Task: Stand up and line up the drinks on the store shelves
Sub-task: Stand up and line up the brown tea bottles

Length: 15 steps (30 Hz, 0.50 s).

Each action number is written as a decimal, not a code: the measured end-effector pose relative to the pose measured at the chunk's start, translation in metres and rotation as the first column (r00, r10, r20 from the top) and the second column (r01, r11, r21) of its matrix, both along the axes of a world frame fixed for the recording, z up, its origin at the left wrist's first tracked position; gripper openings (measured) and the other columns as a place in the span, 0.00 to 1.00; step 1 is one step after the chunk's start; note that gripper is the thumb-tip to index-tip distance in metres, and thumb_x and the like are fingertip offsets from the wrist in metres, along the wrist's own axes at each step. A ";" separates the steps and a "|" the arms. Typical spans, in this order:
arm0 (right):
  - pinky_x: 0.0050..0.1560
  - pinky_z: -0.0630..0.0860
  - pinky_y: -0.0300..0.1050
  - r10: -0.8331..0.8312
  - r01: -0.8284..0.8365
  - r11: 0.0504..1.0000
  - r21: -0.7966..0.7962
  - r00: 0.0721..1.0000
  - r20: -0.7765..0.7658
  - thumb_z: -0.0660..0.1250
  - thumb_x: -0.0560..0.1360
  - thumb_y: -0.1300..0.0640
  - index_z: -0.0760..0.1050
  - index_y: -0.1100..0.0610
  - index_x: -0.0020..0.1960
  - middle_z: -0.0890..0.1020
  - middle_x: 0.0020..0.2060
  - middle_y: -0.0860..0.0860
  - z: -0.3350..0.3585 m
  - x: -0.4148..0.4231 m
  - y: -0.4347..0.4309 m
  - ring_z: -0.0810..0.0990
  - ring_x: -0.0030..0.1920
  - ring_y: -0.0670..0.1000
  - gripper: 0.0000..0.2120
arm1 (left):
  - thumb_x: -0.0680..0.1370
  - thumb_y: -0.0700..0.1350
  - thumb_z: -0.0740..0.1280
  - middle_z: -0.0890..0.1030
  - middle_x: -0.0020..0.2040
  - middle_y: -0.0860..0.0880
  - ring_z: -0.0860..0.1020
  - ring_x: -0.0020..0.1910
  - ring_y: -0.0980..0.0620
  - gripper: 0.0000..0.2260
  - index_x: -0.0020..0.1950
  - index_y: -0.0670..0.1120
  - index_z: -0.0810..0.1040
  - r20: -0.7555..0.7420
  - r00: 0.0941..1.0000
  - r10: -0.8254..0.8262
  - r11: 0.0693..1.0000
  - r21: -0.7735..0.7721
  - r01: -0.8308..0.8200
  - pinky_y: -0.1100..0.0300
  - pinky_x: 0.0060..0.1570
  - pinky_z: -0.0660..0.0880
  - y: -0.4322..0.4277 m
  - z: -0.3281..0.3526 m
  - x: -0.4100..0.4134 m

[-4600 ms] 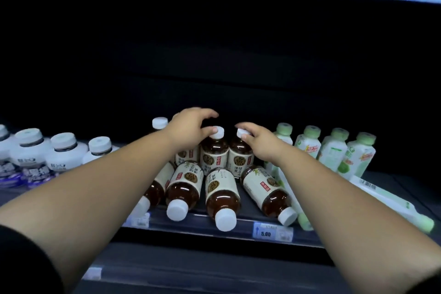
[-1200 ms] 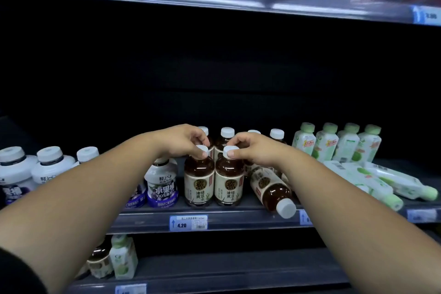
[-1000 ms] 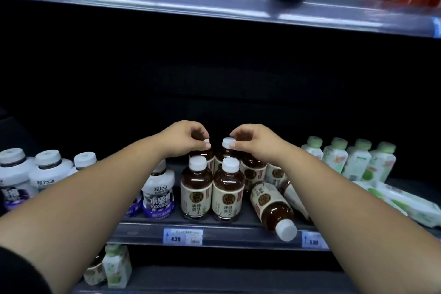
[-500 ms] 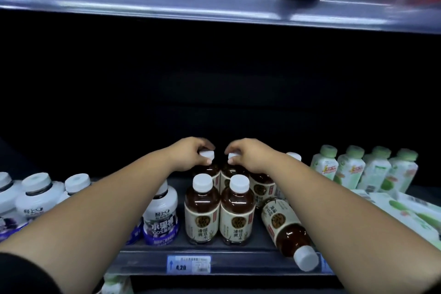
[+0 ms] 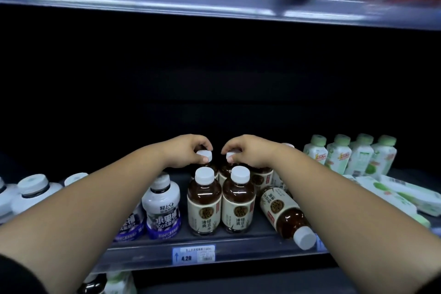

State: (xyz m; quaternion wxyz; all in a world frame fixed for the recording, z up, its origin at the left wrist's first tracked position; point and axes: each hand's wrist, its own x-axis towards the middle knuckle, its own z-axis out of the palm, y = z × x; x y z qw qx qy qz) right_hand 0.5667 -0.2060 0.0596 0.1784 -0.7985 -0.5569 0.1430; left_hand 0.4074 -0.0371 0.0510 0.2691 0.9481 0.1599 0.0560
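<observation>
Stocking the drinks aisle: a person's left hand (image 5: 188, 150) and right hand (image 5: 251, 150) each pinch, with curled fingers, the white cap of an upright brown tea bottle in the second row. These are the left-rear bottle (image 5: 205, 154) and the right-rear bottle (image 5: 230, 156), standing directly behind the front pair (image 5: 204, 200) at the shelf lip (image 5: 148, 252).

The hazards look plain enough. Held only by their caps, the rear bottles could tilt if pushed sideways, and a knock forward would probably drive the front pair, standing side by side near the edge, toward the drop. The greater risk appears to be the fallen bottle (image 5: 282, 212), which lies on its side just beside the right forearm with its cap reaching the lip. A brush from that arm could roll it off. To the left, a purple-label bottle (image 5: 163, 207) stands close under the left forearm. Toppled green-capped bottles (image 5: 391, 192) wait at right, not yet set upright.
</observation>
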 end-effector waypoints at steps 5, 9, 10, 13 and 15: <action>0.66 0.70 0.47 -0.052 0.064 0.979 0.196 0.996 -0.067 0.70 0.78 0.47 0.75 0.40 0.68 0.76 0.67 0.43 0.003 0.005 -0.024 0.72 0.67 0.45 0.19 | 0.75 0.51 0.73 0.77 0.63 0.55 0.74 0.63 0.57 0.17 0.63 0.58 0.76 0.099 0.995 0.019 1.000 -0.010 -0.018 0.57 0.64 0.71 -0.017 0.012 -0.002; 0.66 0.71 0.46 -0.072 0.114 0.950 0.291 0.986 -0.152 0.73 0.75 0.48 0.76 0.39 0.66 0.77 0.67 0.44 0.006 0.020 -0.061 0.73 0.68 0.46 0.20 | 0.75 0.52 0.74 0.78 0.62 0.54 0.75 0.63 0.56 0.15 0.59 0.62 0.76 0.200 0.980 -0.006 1.000 0.016 0.003 0.51 0.66 0.73 -0.045 0.027 0.009; 0.65 0.71 0.45 -0.072 0.120 0.942 0.313 0.985 -0.159 0.73 0.75 0.48 0.76 0.41 0.66 0.77 0.66 0.45 0.005 0.024 -0.072 0.73 0.68 0.46 0.20 | 0.74 0.52 0.74 0.79 0.61 0.55 0.75 0.63 0.57 0.15 0.58 0.63 0.76 0.230 0.973 -0.011 1.000 0.020 0.007 0.51 0.65 0.73 -0.055 0.029 0.013; 0.65 0.72 0.46 -0.099 0.173 0.903 0.394 0.975 -0.201 0.75 0.74 0.50 0.77 0.45 0.65 0.79 0.63 0.45 -0.002 0.033 -0.108 0.75 0.66 0.46 0.21 | 0.74 0.53 0.74 0.79 0.61 0.57 0.75 0.63 0.59 0.15 0.58 0.63 0.76 0.288 0.957 -0.039 0.999 0.047 0.026 0.56 0.63 0.73 -0.093 0.032 0.025; 0.66 0.74 0.50 -0.123 0.228 0.867 0.443 0.959 -0.254 0.76 0.73 0.53 0.78 0.47 0.63 0.81 0.60 0.44 -0.011 0.041 -0.136 0.76 0.64 0.46 0.19 | 0.74 0.52 0.75 0.78 0.61 0.58 0.74 0.63 0.61 0.16 0.60 0.60 0.77 0.316 0.947 -0.060 0.997 0.061 0.043 0.59 0.62 0.72 -0.125 0.028 0.035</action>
